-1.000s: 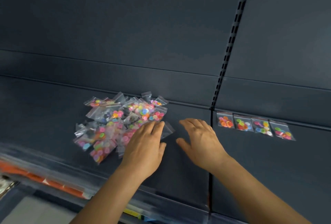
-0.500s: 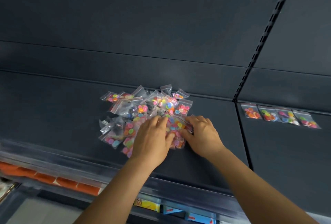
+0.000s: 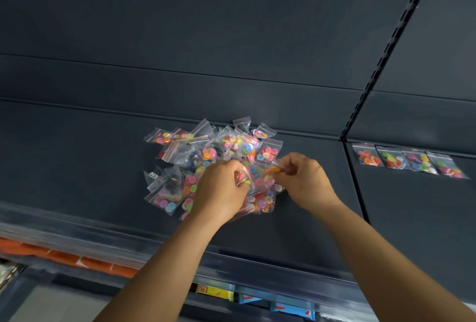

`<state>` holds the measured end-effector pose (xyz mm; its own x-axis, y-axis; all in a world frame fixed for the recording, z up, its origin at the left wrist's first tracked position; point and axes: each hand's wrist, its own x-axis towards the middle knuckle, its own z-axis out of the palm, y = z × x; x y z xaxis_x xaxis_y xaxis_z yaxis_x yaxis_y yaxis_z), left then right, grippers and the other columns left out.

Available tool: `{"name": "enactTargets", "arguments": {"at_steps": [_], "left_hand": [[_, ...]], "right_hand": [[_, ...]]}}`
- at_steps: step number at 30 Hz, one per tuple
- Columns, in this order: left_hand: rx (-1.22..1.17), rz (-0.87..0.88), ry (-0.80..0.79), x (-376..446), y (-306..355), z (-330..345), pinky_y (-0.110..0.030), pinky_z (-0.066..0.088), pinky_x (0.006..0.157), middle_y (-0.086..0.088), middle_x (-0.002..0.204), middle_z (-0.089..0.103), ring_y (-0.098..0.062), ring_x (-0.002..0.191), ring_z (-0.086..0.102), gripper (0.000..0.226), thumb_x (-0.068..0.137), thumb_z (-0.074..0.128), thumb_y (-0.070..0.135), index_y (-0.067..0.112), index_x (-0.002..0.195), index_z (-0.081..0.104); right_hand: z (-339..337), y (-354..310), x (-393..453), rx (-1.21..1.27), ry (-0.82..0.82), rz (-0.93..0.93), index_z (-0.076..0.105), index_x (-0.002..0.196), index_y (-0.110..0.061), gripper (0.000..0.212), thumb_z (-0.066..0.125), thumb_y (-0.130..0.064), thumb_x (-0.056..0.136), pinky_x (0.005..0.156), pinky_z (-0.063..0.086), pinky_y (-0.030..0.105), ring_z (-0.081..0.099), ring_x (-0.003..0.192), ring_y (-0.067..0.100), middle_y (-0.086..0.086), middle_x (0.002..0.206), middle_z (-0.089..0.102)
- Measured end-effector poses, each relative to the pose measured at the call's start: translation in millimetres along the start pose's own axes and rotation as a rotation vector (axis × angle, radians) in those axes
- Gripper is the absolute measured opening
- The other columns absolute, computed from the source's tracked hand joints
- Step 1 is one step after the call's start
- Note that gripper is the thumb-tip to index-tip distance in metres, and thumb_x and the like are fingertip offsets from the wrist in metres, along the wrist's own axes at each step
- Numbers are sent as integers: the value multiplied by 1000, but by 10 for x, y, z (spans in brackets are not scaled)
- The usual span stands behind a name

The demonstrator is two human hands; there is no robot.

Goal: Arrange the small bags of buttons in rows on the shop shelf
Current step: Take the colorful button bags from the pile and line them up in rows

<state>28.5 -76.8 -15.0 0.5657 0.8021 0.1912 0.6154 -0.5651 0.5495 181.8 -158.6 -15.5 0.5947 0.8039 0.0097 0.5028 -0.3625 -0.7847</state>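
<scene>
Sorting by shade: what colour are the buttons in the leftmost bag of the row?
Mostly orange, in the leftmost bag of the row; head view.

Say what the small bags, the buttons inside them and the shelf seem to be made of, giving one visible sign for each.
Small bags: thin clear plastic film; glossy, crinkled, see-through.
Buttons: probably hard plastic; bright solid colours, smooth round discs.
Shelf: likely painted metal; flat dark matt surface, though the look leaves that open.

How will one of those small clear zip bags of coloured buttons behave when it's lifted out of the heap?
Probably floppy: the small clear zip bags of coloured buttons lie crumpled in the heap. Likely slippery, being glossy plastic film, so neighbours may slide as the right hand and left hand pinch bags. The loose buttons probably shift inside.
</scene>
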Motion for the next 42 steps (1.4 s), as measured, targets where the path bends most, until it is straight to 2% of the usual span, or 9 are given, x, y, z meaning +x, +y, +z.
{"name": "enactTargets", "arguments": {"at_steps": [6,11,15,19,23,27,32,36,42], "left_hand": [[-304,-57,-24,55,161,-45,-25,47,53,7,72,63,-10,61,58,10,84,63,29,19,84,61],[-444,-62,-48,90,343,36,-34,35,50,-5,56,45,-17,50,38,32,86,61,27,1,71,51],[-519,-62,-84,96,541,158,-44,49,59,-17,70,62,-24,58,53,28,83,64,28,1,77,60],[-599,-88,-148,95,771,361,-32,40,53,-2,61,60,-13,53,47,24,87,60,31,10,78,67],[-646,-108,-164,95,1056,627,-36,52,68,-2,77,70,-19,73,63,19,90,58,31,18,84,70],[-644,-106,-157,107,1348,933,-21,48,57,7,69,68,-5,62,60,14,88,61,30,23,78,68],[-604,-108,-164,137,1708,1318,-27,54,60,7,71,66,-9,66,62,10,88,61,26,19,85,67],[-446,-36,-102,155,1906,1528,-9,42,52,9,74,64,-2,63,57,8,92,58,23,17,92,63],[-81,67,-69,106,1920,1552,-32,44,88,0,124,55,-20,116,48,43,93,55,28,18,134,45]], "right_hand": [[-163,-103,-88,346,15,34,68,78,-22,14,65,-8,81,63,55,27,65,63,7,-4,69,68],[-339,-110,-196,523,73,57,70,79,-14,14,60,-9,88,68,57,39,68,65,20,10,74,72],[-546,30,-282,432,129,80,69,82,-13,13,59,-14,89,72,57,40,68,64,19,6,71,73],[-793,257,-311,337,220,121,68,76,-20,15,59,-17,88,73,56,42,63,67,22,5,72,71],[-1093,546,-355,306,294,156,67,74,-22,16,59,-15,87,63,51,34,58,60,14,-2,67,68],[-1386,852,-380,285,317,208,66,76,-21,14,60,-15,86,58,46,33,54,58,14,-1,68,69],[-1658,1203,-347,214,354,252,65,86,-22,7,60,-16,86,55,45,22,62,65,13,-6,75,70],[-1752,1418,-294,79,329,258,62,102,-19,15,57,-16,88,47,35,10,58,65,4,-6,85,69],[-1801,1529,-282,-154,239,164,56,124,-15,36,58,-11,88,75,41,20,57,94,16,3,116,58]]}}
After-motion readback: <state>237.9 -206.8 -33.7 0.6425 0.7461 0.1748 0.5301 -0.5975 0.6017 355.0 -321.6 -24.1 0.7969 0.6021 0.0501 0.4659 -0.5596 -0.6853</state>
